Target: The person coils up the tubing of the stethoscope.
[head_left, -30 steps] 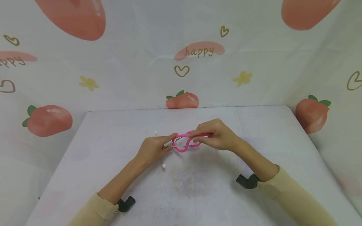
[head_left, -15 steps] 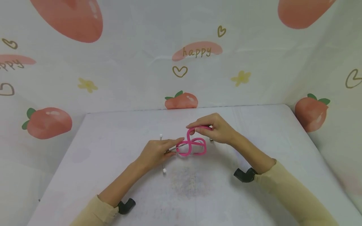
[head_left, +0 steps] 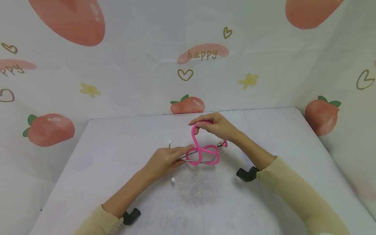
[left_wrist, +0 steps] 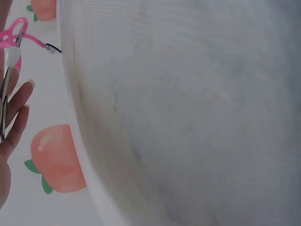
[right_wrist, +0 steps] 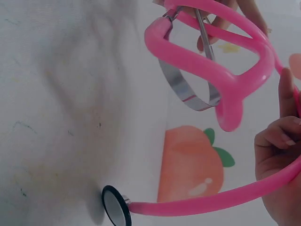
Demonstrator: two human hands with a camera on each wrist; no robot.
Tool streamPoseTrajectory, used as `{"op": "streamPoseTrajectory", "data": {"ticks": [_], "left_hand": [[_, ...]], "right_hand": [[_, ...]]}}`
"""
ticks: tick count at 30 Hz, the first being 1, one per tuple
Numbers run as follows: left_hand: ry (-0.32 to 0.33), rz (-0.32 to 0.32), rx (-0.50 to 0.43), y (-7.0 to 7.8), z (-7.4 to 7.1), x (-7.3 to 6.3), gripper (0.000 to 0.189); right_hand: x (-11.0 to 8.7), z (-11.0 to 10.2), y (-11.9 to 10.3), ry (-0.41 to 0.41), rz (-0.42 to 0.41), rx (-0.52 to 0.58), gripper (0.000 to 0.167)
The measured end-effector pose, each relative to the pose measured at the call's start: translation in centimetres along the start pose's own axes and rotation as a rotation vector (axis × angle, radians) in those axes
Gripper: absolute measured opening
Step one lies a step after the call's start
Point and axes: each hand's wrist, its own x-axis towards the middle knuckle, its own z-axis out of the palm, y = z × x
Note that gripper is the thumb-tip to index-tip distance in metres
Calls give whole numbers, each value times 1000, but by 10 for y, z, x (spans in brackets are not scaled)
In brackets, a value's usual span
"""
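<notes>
A pink stethoscope (head_left: 200, 156) is held above the table between both hands. My left hand (head_left: 160, 162) grips its metal ear tubes; the white eartips (head_left: 173, 180) stick out on either side of that hand. My right hand (head_left: 218, 125) pinches the pink tubing (right_wrist: 197, 66), drawing one length up from the loops. In the right wrist view the tubing is wound round the ear tubes and the metal spring band (right_wrist: 181, 89). The chest piece (right_wrist: 115, 207), black-rimmed, dangles at the tubing's free end below my right hand.
A white table (head_left: 117, 137) lies beneath, with a greyish smudge near its middle. Behind it hangs a white cloth (head_left: 141, 75) printed with peaches, hearts and flowers. Black angled pieces (head_left: 247, 174) sit at both sleeve cuffs.
My right hand has risen, pulling a length of tubing up out of the loops. The chest piece has come into view beneath it. My left hand, still gripping the ear tubes, has shifted slightly right.
</notes>
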Motion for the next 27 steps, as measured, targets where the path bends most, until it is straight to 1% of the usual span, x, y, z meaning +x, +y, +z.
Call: {"op": "streamPoseTrajectory", "data": {"ticks": [4, 7, 11, 16, 19, 21, 23, 25, 27], "left_hand": [[-2, 8, 21, 1, 0, 0, 83], [-10, 12, 7, 1, 1, 1, 81], [-38, 24, 20, 2, 2, 1, 76], [-83, 34, 57, 5, 4, 1, 74], [-90, 17, 33, 5, 5, 0, 72], [-83, -2, -6, 4, 6, -2, 72], [-71, -21, -47, 3, 6, -3, 70], [-61, -37, -82, 1, 5, -4, 68], [-50, -48, -111, 0, 4, -5, 67]], "right_hand": [[6, 4, 3, -27, 31, 34, 23], [9, 6, 5, -46, 51, 39, 22], [12, 10, 6, -69, 78, 44, 22], [15, 13, 10, -135, 100, 60, 19], [15, 13, 13, -148, 96, 34, 18], [15, 12, 15, -124, 94, -24, 17], [15, 10, 16, -81, 82, -99, 16], [13, 6, 17, -32, 38, -237, 16], [12, 1, 16, 19, -39, -388, 21]]}}
